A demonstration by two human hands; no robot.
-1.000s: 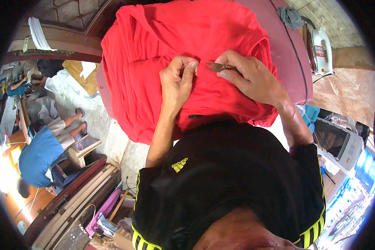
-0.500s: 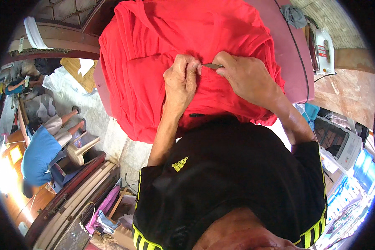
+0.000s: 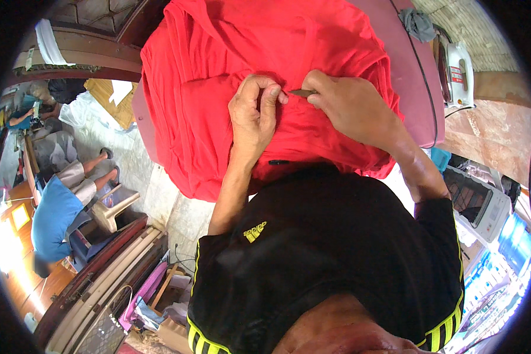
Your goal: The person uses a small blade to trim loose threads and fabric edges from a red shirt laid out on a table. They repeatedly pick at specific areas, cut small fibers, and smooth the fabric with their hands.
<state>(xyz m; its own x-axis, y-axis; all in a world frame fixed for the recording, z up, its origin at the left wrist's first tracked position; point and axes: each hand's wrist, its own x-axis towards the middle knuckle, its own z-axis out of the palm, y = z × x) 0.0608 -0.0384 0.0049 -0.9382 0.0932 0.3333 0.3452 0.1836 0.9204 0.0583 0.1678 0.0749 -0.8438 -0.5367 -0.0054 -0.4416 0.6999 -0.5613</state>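
Observation:
A large heap of bright red cloth (image 3: pixel 197 112) lies in folds over a pinkish padded surface (image 3: pixel 416 115). My left hand (image 3: pixel 255 115) is over its middle, thumb and fingers curled together; what they pinch is too small to make out. Just right of it, my right hand (image 3: pixel 354 109) grips a small pointed metal blade (image 3: pixel 301 92), its handle hidden in the fist. The blade's tip points left and lies close to my left fingertips. A small black piece (image 3: pixel 278 162) shows on the cloth near my body.
A white iron (image 3: pixel 461 74) stands at the right, with a dark cord (image 3: pixel 416 53) running over the padded surface beside a grey rag (image 3: pixel 417 25). At left, a person in a blue shirt (image 3: pixel 56 218) is near a beige stool (image 3: pixel 115 207) and stacked boards (image 3: pixel 100 274).
My left fingers have loosened a little and shifted slightly, with the thumb more upright. The blade stays in my right hand, now a bit farther from the left thumb.

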